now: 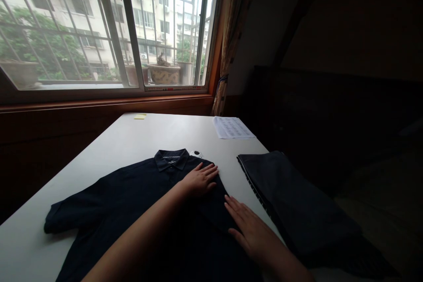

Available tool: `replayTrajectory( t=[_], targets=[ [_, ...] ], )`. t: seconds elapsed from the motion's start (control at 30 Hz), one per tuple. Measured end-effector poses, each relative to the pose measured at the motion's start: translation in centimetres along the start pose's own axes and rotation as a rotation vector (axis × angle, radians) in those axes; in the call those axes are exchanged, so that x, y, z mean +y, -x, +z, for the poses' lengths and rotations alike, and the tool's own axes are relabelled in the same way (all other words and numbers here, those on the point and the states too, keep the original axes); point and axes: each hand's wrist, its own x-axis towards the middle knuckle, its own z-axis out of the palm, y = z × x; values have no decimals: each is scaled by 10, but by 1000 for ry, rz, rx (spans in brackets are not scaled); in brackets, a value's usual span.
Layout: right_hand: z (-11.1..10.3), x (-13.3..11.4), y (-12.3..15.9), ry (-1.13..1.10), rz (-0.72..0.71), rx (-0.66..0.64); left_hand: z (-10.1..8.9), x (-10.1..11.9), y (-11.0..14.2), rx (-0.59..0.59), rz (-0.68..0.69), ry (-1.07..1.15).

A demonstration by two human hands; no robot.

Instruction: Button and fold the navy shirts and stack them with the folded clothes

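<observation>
A dark navy polo shirt (pixel 109 202) lies flat on the white table (pixel 132 136), collar toward the window, left sleeve spread out. Its right side is folded inward. My left hand (pixel 200 179) lies flat with fingers stretched out on the folded part near the collar. My right hand (pixel 249 227) rests flat, fingers together and extended, on the shirt's folded right edge, lower down. Neither hand holds anything.
A folded dark garment (pixel 297 207) lies at the table's right edge. A printed sheet of paper (pixel 232 127) sits at the far right corner, a yellow sticky note (pixel 139 116) at the far edge, a small round white object (pixel 196 153) behind the collar. A barred window (pixel 109 26) is beyond.
</observation>
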Motion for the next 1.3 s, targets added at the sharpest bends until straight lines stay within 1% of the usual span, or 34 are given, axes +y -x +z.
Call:
replayTrajectory(
  t=[0.1, 0.33, 0.4, 0.47, 0.53, 0.6, 0.67, 0.73, 0.8, 0.9, 1.0, 1.07, 1.17, 1.23, 1.3],
  targets=[
    [7, 2, 11, 7, 3, -10, 5, -5, -2, 0, -76, -7],
    [-11, -5, 47, -172, -16, 51, 7, -5, -8, 30, -203, -13],
    [-13, -4, 50, -225, 5, 102, 5, -3, -10, 52, -232, -11],
    [-12, 0, 49, -268, 51, 192, 0, 1, -11, 81, -264, -7],
    [-10, 6, 44, -289, 125, 301, -6, 8, -9, 111, -304, 0],
    [-9, 13, 37, -291, 202, 354, -14, 17, -3, 130, -355, 10],
    [-7, 19, 29, -277, 233, 344, -21, 26, 6, 130, -415, 24],
    [-6, 21, 21, -254, 204, 319, -26, 35, 17, 103, -467, 48],
    [-5, 20, 14, -230, 163, 313, -30, 41, 27, 50, -497, 83],
    [-4, 16, 6, -240, 135, 295, -33, 43, 38, -44, -518, 162],
    [-6, 14, 0, -270, 145, 268, -34, 41, 43, -99, -533, 261],
    [-7, 16, -1, -293, 147, 251, -35, 40, 43, -105, -541, 336],
    [-7, 22, 0, -343, 114, 200, -39, 37, 43, -87, -558, 474],
    [-7, 26, 2, -352, 81, 172, -43, 36, 44, -69, -578, 597],
    [-6, 30, 4, -325, 46, 179, -48, 34, 46, -43, -608, 739]
  ],
)
